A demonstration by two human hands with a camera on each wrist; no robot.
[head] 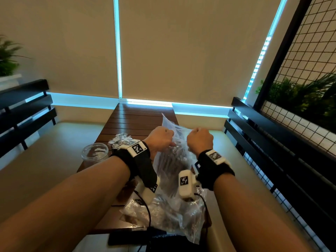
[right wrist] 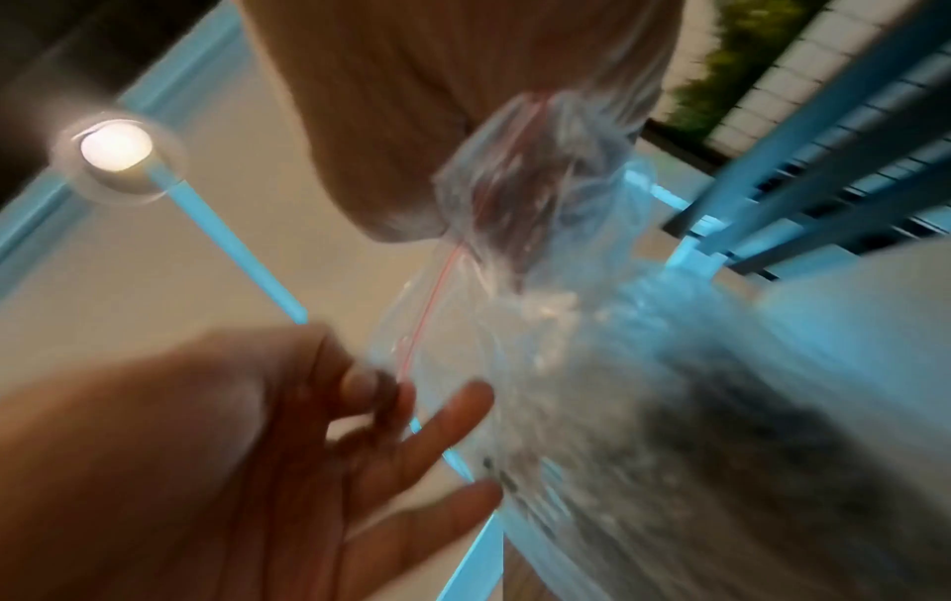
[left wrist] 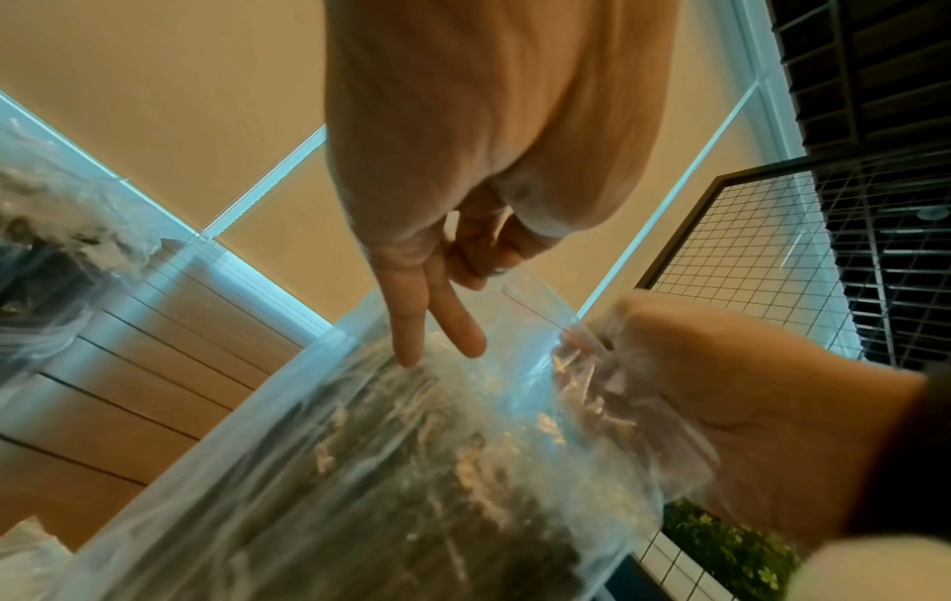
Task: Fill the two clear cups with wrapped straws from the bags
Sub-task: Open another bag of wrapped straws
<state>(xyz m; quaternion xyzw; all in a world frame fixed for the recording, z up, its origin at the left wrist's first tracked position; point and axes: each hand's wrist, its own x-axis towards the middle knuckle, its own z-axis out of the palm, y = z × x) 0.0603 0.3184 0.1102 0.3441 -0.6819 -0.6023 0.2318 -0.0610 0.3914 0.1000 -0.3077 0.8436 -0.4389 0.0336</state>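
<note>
Dark slatted table (head: 134, 117) between two pale bench seats, tan blinds behind. Clear cup (head: 95, 154) stands at table's left edge, a crumpled bag (head: 121, 139) just beyond it. Left hand (head: 160, 138) pinches left side of the straw bag's (head: 172, 160) mouth, two fingers (left wrist: 452, 321) extended. Bag held upright above table, straws (left wrist: 411, 427) inside. Right hand (head: 200, 140) grips the mouth's right side, fist closed

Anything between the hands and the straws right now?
Yes: the clear bag itself. Left hand and right hand both grip its zip-seal top; the straws lie inside, behind the plastic.
</note>
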